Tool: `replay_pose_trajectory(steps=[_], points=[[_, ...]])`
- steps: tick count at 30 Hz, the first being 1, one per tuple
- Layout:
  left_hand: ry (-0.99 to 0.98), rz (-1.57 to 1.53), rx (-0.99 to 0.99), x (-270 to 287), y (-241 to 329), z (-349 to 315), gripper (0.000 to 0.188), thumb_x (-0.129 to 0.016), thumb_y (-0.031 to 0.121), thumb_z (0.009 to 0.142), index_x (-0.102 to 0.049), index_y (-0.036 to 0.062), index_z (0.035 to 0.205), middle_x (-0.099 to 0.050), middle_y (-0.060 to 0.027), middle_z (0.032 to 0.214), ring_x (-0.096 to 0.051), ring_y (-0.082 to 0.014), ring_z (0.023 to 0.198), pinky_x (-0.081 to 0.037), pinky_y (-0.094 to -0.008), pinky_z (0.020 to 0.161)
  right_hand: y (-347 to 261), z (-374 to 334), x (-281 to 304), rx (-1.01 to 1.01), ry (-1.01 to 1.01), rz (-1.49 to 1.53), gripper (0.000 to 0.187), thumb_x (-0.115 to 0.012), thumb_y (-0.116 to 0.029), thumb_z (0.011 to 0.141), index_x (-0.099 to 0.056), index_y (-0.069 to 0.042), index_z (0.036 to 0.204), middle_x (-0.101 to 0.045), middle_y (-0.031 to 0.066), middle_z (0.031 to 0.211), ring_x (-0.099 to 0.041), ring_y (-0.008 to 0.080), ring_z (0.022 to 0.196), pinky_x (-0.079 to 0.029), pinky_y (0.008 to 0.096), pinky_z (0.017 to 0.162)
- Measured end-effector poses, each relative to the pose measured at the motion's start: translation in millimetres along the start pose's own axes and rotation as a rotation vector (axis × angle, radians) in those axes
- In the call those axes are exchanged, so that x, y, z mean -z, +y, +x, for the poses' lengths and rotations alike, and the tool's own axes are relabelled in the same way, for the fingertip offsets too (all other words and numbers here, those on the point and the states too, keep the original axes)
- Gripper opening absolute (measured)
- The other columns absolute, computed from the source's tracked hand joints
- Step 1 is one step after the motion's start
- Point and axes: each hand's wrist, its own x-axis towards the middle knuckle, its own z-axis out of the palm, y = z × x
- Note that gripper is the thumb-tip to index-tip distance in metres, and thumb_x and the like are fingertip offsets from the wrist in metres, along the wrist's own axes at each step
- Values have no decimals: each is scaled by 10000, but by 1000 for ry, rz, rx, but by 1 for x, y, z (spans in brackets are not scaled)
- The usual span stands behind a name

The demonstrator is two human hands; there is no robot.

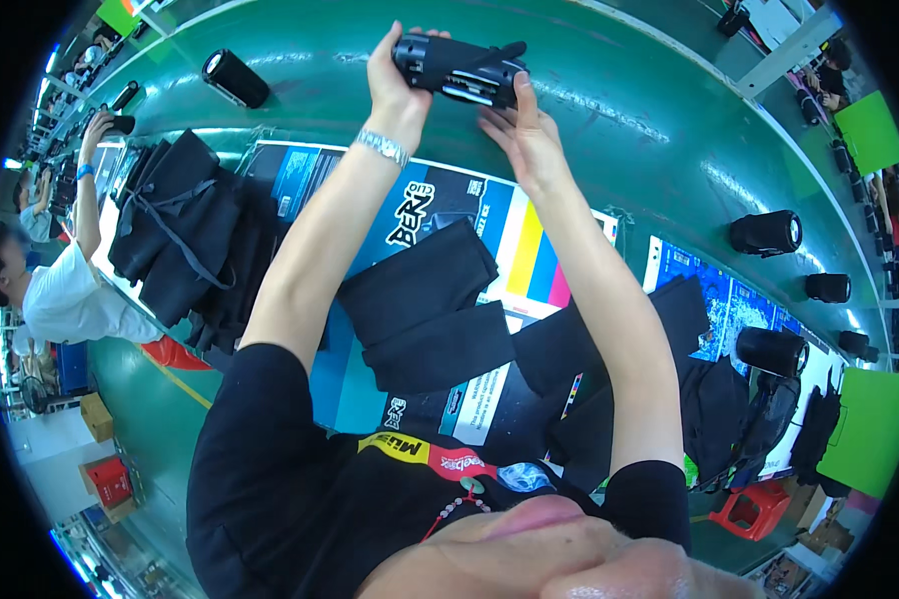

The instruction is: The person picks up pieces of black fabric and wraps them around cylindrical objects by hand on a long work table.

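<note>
A black cylindrical portable speaker (456, 66) is held up over the green surface at the far side, lying sideways with a strap or flap at its right end. A panel with slots and small ports on it faces me. My left hand (398, 88) is closed around the speaker's left end, its fingers partly hidden behind it. At the right end, my right hand (527, 135) has its thumb against the speaker, other fingers bent below. Under my forearms lie folded black fabric sleeves (420, 290) on printed sheets (534, 245).
Another black speaker (235, 79) lies at the far left; several more, including one speaker (766, 233), stand along the right. Black fabric pieces (175, 215) are piled to my left. A co-worker (80, 285) reaches in there. A red stool (754, 511) stands at lower right.
</note>
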Motion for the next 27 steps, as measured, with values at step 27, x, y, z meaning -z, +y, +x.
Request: replay_pose_trajectory(steps=[27], points=[[-1008,1857,-912,-77,-28,-12,243,-652,244,862,-684,3,860,-646,-136,765,-614,-241,681,-489,-335,627,-53,-17,31,378,2,-612,850,-890,-289,613,-404,50,1222,-606,166,1038,-625,211,960,-515,300,831]])
